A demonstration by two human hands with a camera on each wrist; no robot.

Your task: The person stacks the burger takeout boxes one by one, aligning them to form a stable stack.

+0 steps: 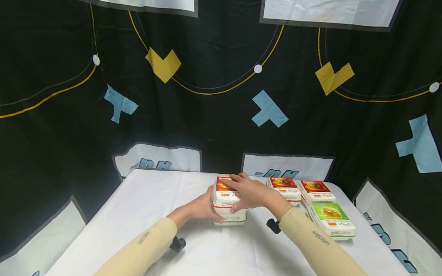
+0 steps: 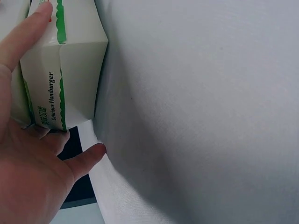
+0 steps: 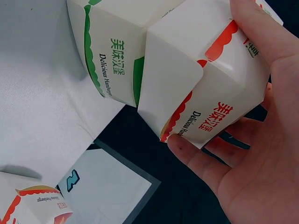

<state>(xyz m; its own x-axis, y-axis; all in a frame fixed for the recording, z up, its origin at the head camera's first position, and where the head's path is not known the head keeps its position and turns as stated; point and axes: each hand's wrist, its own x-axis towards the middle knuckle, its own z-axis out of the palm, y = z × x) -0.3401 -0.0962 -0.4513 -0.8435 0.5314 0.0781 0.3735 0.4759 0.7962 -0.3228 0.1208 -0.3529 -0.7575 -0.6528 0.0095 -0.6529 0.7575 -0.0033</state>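
Near the far edge of the table, a red-topped hamburger box (image 1: 224,196) is stacked on a green-trimmed hamburger box (image 1: 235,219). My right hand (image 1: 252,191) grips the upper box, its thumb on the near face and its fingers over the top and far side. In the right wrist view the red-trimmed box (image 3: 187,79) sits slightly turned against the green-trimmed one (image 3: 124,60). From the left, my left hand (image 1: 199,207) holds the lower box, thumb on its front. The left wrist view shows that thumb across the green-trimmed box (image 2: 79,74), with the fingers around the far side.
At the right of the white table (image 1: 114,237) stand two red-topped boxes (image 1: 286,191) (image 1: 315,191) and a green-topped box (image 1: 331,218) close together. A black curtain (image 1: 214,126) with paper decorations hangs behind the table.
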